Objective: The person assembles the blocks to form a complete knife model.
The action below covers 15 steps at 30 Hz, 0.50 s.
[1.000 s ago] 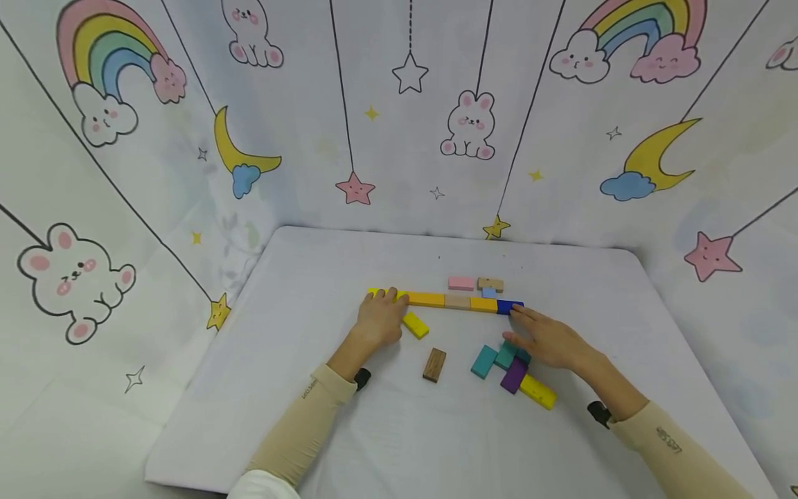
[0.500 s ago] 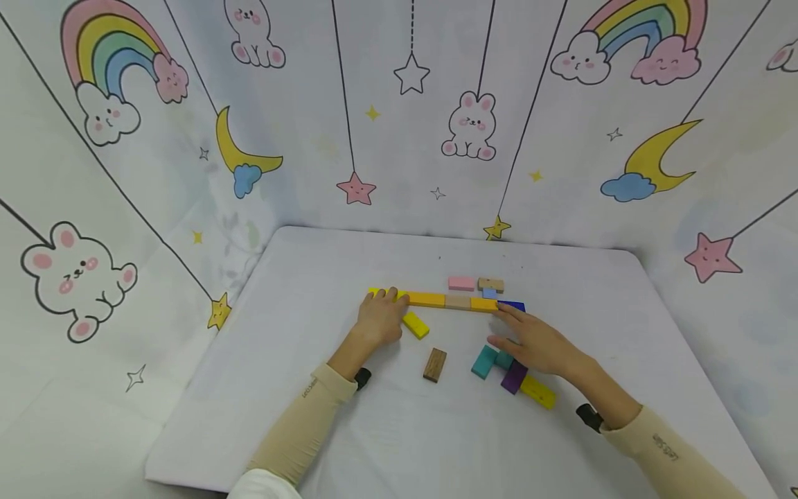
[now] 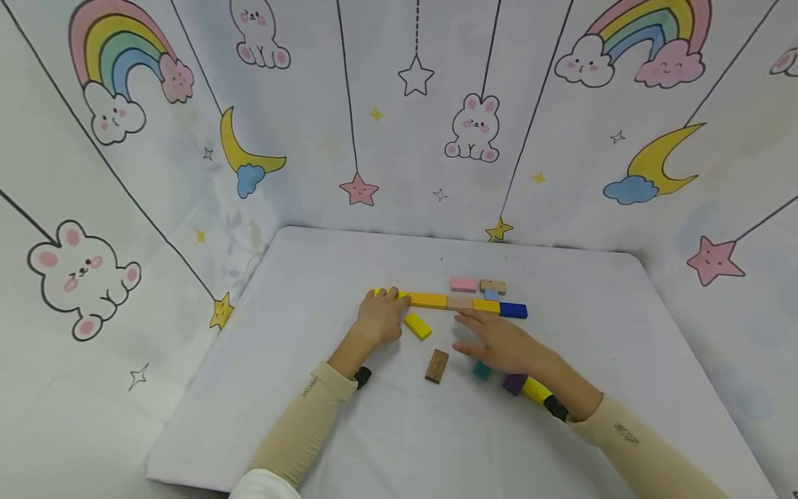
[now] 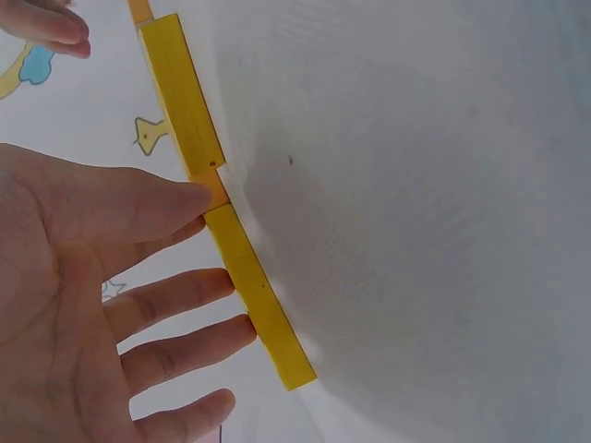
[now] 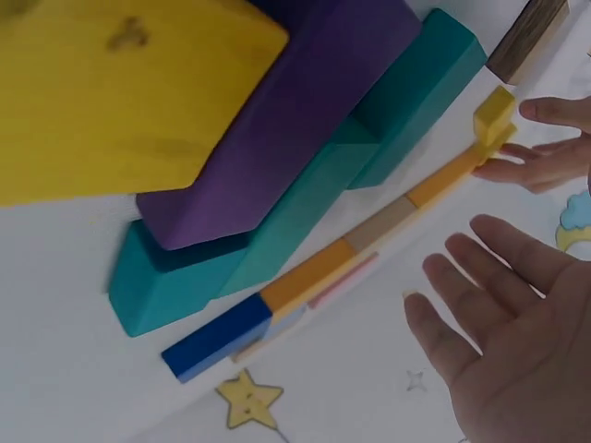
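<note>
A straight row of wooden blocks lies across the table: yellow [image 4: 263, 300] at the left end, then orange [image 3: 429, 300], beige [image 3: 460, 302], another orange block [image 3: 485, 306] and dark blue [image 3: 514, 310]. At the left end my left hand [image 3: 380, 319] touches the row, its fingertips against the yellow block and its thumb by an orange one in the left wrist view. My right hand [image 3: 508, 343] hovers just in front of the beige and right orange blocks. Its fingers are extended and it holds nothing, as the right wrist view shows.
A loose yellow block [image 3: 418, 326] and a brown wood-grain block [image 3: 437, 366] lie in front. Teal [image 3: 482, 371], purple [image 3: 515, 384] and yellow blocks cluster below my right hand, partly hidden. Behind the row are pink [image 3: 463, 285], tan [image 3: 493, 286] and light blue [image 3: 492, 295] blocks.
My right hand has slid left along the row, from the dark blue block to the beige one, uncovering the blue. It now covers more of the teal blocks. My left hand stays put.
</note>
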### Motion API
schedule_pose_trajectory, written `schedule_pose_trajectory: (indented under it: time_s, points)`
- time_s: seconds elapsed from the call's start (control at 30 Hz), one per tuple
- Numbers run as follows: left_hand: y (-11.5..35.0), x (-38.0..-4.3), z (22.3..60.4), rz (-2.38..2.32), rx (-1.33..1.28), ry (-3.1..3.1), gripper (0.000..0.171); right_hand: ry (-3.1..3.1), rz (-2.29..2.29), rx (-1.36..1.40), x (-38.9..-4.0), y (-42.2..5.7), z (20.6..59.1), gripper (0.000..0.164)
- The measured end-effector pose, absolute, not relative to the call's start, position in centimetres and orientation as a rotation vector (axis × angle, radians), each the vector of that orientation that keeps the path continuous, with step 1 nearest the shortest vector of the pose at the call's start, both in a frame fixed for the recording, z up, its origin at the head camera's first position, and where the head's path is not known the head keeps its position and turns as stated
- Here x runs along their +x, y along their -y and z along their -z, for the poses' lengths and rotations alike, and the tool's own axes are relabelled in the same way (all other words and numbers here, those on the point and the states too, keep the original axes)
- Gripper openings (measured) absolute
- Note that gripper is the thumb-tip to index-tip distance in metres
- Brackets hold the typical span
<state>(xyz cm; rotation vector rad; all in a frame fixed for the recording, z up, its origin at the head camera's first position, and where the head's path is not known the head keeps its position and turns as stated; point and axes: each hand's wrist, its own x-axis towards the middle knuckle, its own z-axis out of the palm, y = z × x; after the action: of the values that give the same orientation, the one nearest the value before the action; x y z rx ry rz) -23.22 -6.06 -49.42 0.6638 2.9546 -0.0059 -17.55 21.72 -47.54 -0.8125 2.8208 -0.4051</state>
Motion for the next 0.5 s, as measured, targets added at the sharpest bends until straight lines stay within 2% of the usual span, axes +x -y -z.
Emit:
schedule_pose_trajectory:
  time_s: [0.3,0.5]
  points:
    - [6.2,-23.2,49.2,0.013,0.666,-2.968,0.058,-2.743,0.413,-0.900,-17.6,-19.0,47.8,0.068]
    - [6.2,-23.3,49.2,0.007,0.640,-2.953,0.059,-2.707,0.360,-0.913,-17.7,-17.3,48.2,0.070]
